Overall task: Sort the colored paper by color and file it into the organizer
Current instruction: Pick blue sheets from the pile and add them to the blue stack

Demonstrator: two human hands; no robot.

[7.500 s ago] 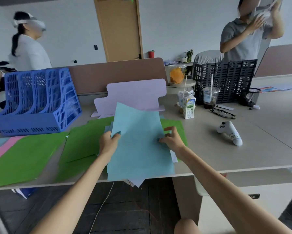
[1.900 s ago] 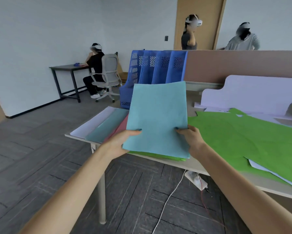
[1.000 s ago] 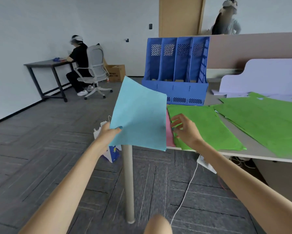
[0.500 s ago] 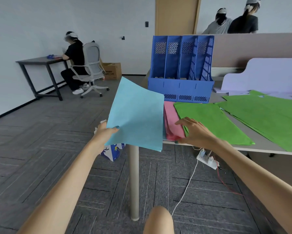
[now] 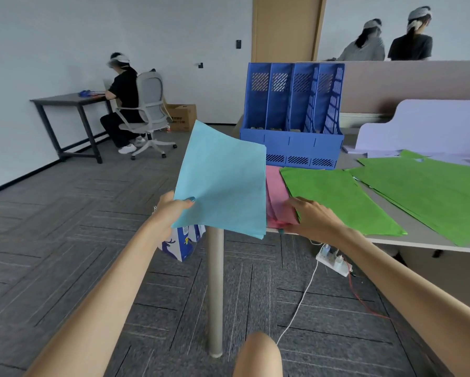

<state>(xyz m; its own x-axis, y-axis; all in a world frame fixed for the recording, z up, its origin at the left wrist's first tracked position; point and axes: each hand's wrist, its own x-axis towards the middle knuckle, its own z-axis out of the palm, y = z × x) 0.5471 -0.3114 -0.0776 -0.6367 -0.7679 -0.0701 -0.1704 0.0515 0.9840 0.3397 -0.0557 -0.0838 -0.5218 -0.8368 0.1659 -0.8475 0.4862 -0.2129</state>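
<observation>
**Step in hand.** Sorting is under way; filing is judged not yet begun, since no paper is seen in the four compartments of the organizer (image 5: 291, 118). A stack of blue paper (image 5: 223, 180) is held up in the air, off the table's left end, by the left hand (image 5: 174, 210). Its lower left corner is pinched between thumb and fingers. The right hand (image 5: 310, 216) is laid on the pink paper (image 5: 278, 197), which lies at the near left corner of the table (image 5: 418, 240). The fingers are stretched nearly straight on top of the sheets, with the thumb at the table's edge. No closed grip is shown.

**Next move.** It is judged that the pink paper is to be gathered, or the blue stack carried to a compartment. Either way, the thin sheets must be kept squared so that none slides out. The green paper (image 5: 337, 197), which overlaps the pink paper's right edge, must be left undisturbed.

**Surface.** The organizer is set upright at the far left of the table, just behind the pink paper. More green sheets are spread to the right. A lavender card (image 5: 418, 123) is stood before a brown partition (image 5: 408, 83).

**Room.** Grey carpet (image 5: 65, 213) is laid throughout. A bag (image 5: 182, 240) and a power strip (image 5: 334, 261) are seen under the table, on either side of its leg (image 5: 214, 289). A person is seated on an office chair (image 5: 146, 110) at a dark desk (image 5: 65, 100). A cardboard box (image 5: 180, 117) and a door (image 5: 285, 28) are seen at the far wall.
</observation>
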